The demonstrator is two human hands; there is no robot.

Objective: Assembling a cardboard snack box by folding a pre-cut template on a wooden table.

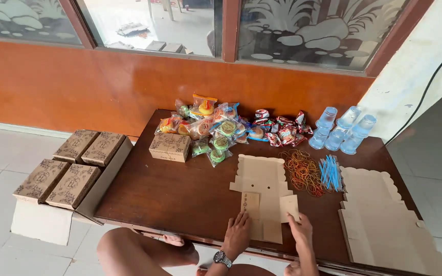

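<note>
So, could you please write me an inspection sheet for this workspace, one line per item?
Surface: dark wooden table, set against an orange wall.
Job's things: flat cardboard box blank, partly folded; stack of further blanks at the right.
Clutter: snack packets, water cups, rubber bands, blue straws, one closed box.
Grippers: left hand flat on the blank; right hand pinching a flap.
Cables: one black cable on the white wall.
Surroundings: four closed boxes in a carton beside the table; window above.
</note>
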